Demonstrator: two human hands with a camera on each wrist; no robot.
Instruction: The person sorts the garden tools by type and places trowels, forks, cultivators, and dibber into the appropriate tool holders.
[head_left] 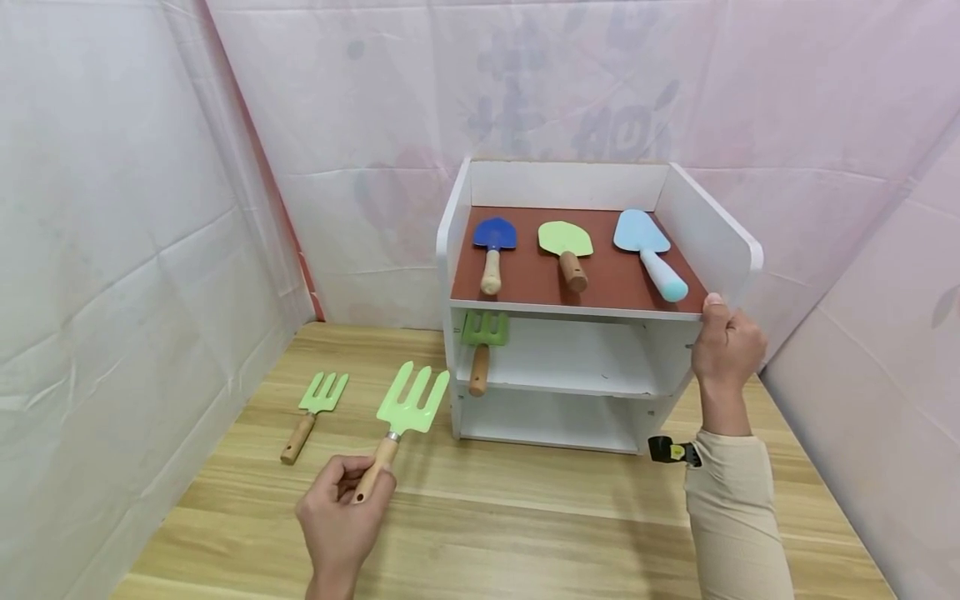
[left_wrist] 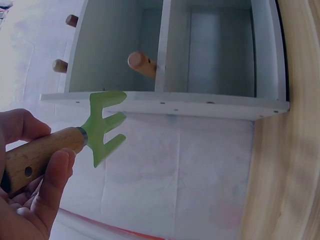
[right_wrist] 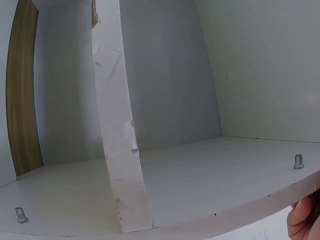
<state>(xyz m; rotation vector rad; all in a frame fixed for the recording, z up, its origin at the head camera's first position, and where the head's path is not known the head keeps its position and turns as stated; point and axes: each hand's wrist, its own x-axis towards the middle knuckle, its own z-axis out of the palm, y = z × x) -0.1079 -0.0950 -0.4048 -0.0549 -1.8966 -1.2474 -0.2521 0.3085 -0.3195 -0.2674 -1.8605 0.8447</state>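
Observation:
My left hand (head_left: 343, 512) grips the wooden handle of a light green garden fork (head_left: 411, 403), prongs pointing up and away. The left wrist view shows the fork's handle (left_wrist: 47, 156) between thumb and fingers, with the prongs apart from the white shelf unit (left_wrist: 210, 103). At the unit's front right edge, my right hand (head_left: 727, 346) holds the side panel with curled fingers. In the right wrist view only some fingertips (right_wrist: 300, 215) show at the lower right. A second green fork (head_left: 480, 358) lies on the middle shelf at its left end, handle sticking out.
On the unit's brown top (head_left: 528, 279) lie a blue trowel (head_left: 492, 250), a green trowel (head_left: 566, 242) and a light blue scoop (head_left: 647, 250). Another green fork (head_left: 313, 412) rests on the wooden table (head_left: 525, 517) at left. White sheets (head_left: 360, 108) hang behind and beside.

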